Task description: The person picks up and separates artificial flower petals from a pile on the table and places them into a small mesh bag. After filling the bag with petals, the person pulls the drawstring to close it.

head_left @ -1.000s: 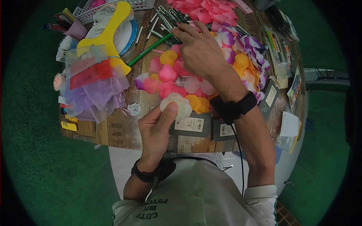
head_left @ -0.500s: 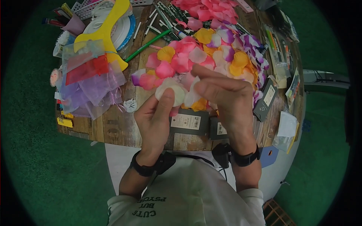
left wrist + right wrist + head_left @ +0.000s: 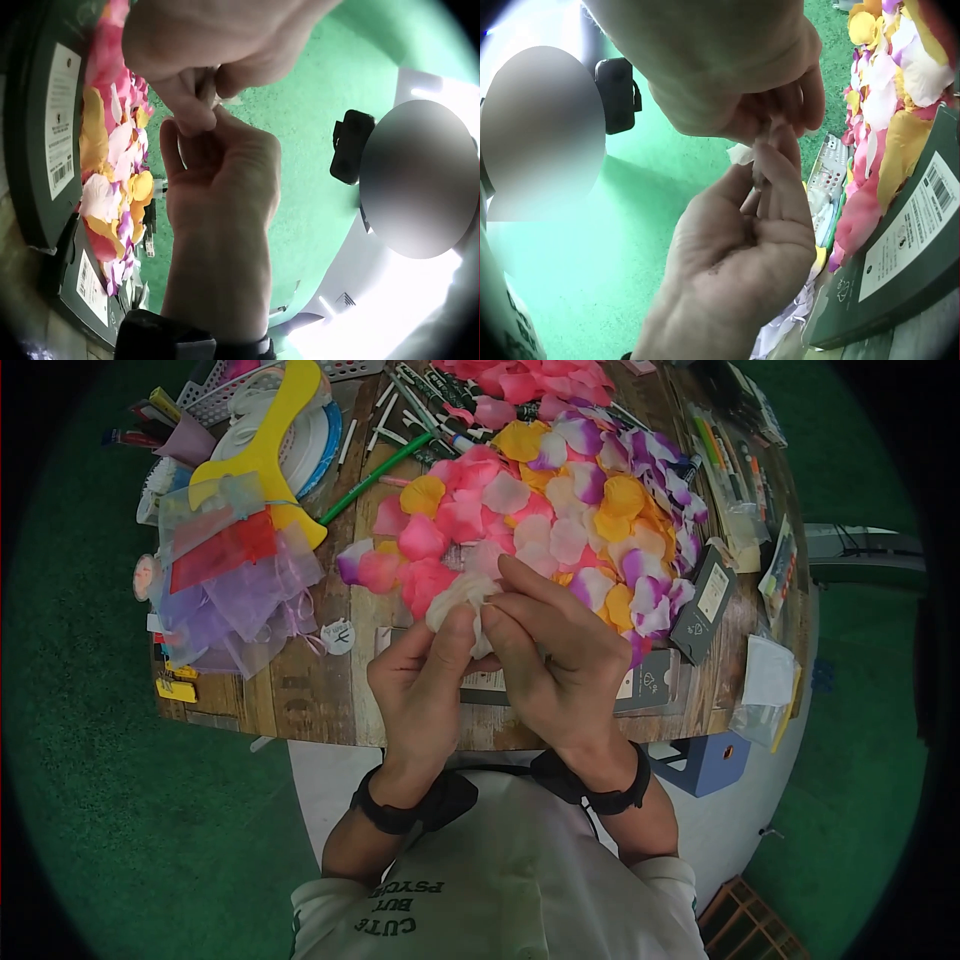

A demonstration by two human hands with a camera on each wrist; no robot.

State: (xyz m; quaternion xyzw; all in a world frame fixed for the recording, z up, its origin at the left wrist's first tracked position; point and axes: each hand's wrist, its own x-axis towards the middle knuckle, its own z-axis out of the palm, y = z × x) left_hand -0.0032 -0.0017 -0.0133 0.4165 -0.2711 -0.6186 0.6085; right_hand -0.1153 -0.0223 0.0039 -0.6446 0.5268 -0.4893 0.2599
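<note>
In the head view my left hand (image 3: 418, 690) pinches a small stack of white artificial petals (image 3: 462, 598), thumb on top. My right hand (image 3: 570, 675) meets it from the right, finger and thumb pinching the edge of the same petals. In the right wrist view a white petal (image 3: 741, 154) peeks out between the two hands, most of it hidden by fingers. Beyond the hands spreads a heap of loose petals: pink ones (image 3: 422, 536), yellow ones (image 3: 620, 500) and purple-and-white ones (image 3: 645, 568).
Dark boxes with labels (image 3: 703, 605) lie around the near side of the heap. To the left are sheer purple bags (image 3: 250, 595) and a yellow three-armed piece (image 3: 265, 460). A green stick (image 3: 375, 478), markers (image 3: 420, 405) and a white basket (image 3: 205, 400) sit farther back.
My right hand has come back from the far side of the petals, bringing a white petal to those in my left hand. The hands now meet, and the white petals look gathered together.
</note>
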